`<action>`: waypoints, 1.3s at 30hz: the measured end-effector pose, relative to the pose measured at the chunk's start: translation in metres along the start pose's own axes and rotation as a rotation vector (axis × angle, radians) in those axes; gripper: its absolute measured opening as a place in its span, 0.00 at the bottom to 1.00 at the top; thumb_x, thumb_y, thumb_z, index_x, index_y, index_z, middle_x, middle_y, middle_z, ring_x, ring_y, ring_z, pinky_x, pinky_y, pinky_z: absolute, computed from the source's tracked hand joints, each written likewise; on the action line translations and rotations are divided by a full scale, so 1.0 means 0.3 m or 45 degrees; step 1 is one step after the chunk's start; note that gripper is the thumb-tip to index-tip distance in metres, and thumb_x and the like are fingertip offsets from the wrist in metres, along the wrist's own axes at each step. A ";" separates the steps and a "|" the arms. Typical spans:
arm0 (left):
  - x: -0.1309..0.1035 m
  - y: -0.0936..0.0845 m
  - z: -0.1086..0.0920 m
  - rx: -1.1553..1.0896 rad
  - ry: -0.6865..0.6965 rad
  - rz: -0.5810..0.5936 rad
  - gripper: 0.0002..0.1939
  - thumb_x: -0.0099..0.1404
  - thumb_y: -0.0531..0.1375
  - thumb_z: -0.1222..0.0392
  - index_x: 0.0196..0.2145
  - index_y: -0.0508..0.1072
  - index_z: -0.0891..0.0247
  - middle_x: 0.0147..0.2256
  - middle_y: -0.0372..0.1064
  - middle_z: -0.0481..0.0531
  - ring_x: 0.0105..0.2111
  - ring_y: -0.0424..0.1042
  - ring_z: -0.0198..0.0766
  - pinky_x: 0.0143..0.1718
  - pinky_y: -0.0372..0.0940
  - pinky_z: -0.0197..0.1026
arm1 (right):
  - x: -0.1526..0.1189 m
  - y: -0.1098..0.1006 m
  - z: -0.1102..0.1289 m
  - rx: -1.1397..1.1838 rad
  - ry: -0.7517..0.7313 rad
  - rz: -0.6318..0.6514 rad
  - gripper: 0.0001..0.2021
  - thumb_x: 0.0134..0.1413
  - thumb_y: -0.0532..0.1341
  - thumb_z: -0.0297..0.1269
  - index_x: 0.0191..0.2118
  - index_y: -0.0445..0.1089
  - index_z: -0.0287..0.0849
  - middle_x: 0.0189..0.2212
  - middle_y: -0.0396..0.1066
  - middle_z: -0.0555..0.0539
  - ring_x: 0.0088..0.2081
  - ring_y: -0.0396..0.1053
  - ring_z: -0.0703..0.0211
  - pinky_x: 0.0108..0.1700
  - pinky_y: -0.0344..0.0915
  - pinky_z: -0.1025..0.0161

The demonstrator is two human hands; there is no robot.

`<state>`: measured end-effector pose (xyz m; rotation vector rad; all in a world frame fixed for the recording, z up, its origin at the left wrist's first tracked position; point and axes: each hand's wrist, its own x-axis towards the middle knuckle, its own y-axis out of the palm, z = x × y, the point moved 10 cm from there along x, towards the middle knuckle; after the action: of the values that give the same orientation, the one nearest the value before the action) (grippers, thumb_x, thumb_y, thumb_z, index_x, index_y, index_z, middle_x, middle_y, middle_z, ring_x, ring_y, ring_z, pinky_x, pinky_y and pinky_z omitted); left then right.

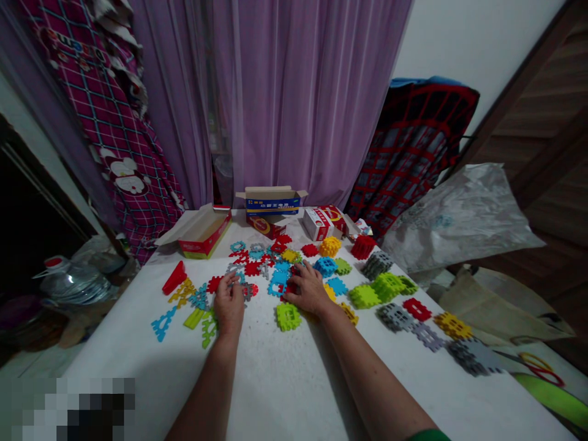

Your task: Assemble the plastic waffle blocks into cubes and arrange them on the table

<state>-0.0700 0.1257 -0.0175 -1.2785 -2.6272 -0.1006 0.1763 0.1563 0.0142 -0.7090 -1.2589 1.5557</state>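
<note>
My left hand (229, 306) hovers at the left side of a loose pile of interlocking plastic building pieces. Its fingers are slightly bent and apart, close to a grey piece (248, 291), with nothing visibly gripped. Over the pile's right side reaches my right hand (309, 290), fingers spread and bent downward. A red piece shows by its thumb and fingertips, partly hidden; a blue square window piece (277, 284) lies just left of them. In front of this hand rests a lime-green window piece (288, 317).
Stacks sorted by colour stand at right, among them green pieces (388, 286), grey pieces (377, 264) and yellow pieces (452, 326). Triangular pieces and a red part (174, 278) lie at left. Open cardboard boxes (206, 236) line the back; scissors (542, 369) are at the right edge.
</note>
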 end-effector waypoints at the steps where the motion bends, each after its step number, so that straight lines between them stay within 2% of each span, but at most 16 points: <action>1: 0.001 0.001 0.001 0.002 0.001 0.005 0.14 0.59 0.55 0.62 0.44 0.71 0.60 0.39 0.74 0.51 0.28 0.74 0.32 0.29 0.69 0.33 | 0.004 0.001 0.000 -0.004 0.016 0.013 0.20 0.48 0.66 0.51 0.46 0.76 0.49 0.64 0.55 0.42 0.67 0.41 0.41 0.60 0.44 0.43; 7: 0.002 0.001 -0.001 0.013 0.009 0.015 0.15 0.59 0.55 0.62 0.45 0.71 0.60 0.39 0.74 0.51 0.28 0.74 0.32 0.31 0.69 0.34 | 0.028 -0.001 0.019 -0.027 0.008 0.021 0.20 0.43 0.69 0.49 0.42 0.77 0.47 0.63 0.56 0.41 0.66 0.42 0.40 0.60 0.43 0.42; 14: 0.002 0.000 -0.002 0.003 0.007 0.001 0.14 0.59 0.55 0.62 0.43 0.70 0.60 0.38 0.74 0.51 0.26 0.73 0.32 0.29 0.68 0.34 | 0.031 -0.022 0.038 -0.010 -0.017 -0.024 0.16 0.44 0.67 0.46 0.39 0.77 0.44 0.63 0.57 0.40 0.66 0.43 0.40 0.61 0.42 0.43; 16: 0.003 0.001 0.001 -0.002 0.009 0.006 0.15 0.58 0.54 0.63 0.44 0.70 0.60 0.38 0.74 0.51 0.26 0.73 0.32 0.29 0.68 0.34 | 0.008 -0.068 0.003 0.025 0.070 -0.152 0.14 0.46 0.66 0.46 0.38 0.77 0.44 0.63 0.58 0.42 0.66 0.43 0.40 0.61 0.42 0.44; 20: 0.002 -0.001 0.003 0.017 0.017 0.013 0.15 0.58 0.55 0.62 0.44 0.71 0.60 0.39 0.74 0.51 0.28 0.74 0.32 0.31 0.68 0.34 | -0.097 -0.205 -0.150 -0.013 0.395 -0.527 0.13 0.50 0.63 0.46 0.36 0.77 0.43 0.61 0.60 0.41 0.65 0.45 0.39 0.61 0.44 0.44; 24: -0.001 -0.002 -0.001 0.017 0.030 0.010 0.15 0.58 0.55 0.61 0.44 0.71 0.60 0.39 0.75 0.51 0.29 0.74 0.33 0.32 0.69 0.35 | -0.189 -0.297 -0.279 -0.192 0.635 -0.707 0.14 0.51 0.62 0.47 0.34 0.78 0.42 0.59 0.63 0.37 0.64 0.47 0.37 0.58 0.48 0.42; 28: 0.000 0.001 0.000 0.017 0.027 0.027 0.14 0.60 0.55 0.60 0.44 0.71 0.59 0.40 0.75 0.52 0.29 0.74 0.34 0.32 0.69 0.35 | -0.196 -0.314 -0.326 -0.293 0.681 -0.710 0.15 0.52 0.61 0.49 0.34 0.79 0.42 0.57 0.64 0.38 0.63 0.48 0.37 0.57 0.49 0.42; 39: 0.004 0.003 0.000 0.016 0.044 0.050 0.15 0.60 0.55 0.58 0.45 0.71 0.60 0.40 0.74 0.53 0.27 0.74 0.32 0.30 0.68 0.34 | -0.156 -0.283 -0.345 -0.343 0.677 -0.606 0.17 0.52 0.61 0.48 0.37 0.79 0.41 0.59 0.63 0.37 0.63 0.48 0.36 0.57 0.48 0.43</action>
<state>-0.0701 0.1271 -0.0174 -1.3117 -2.5681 -0.0989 0.3111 0.1511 0.0579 -0.8481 -1.1282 0.7513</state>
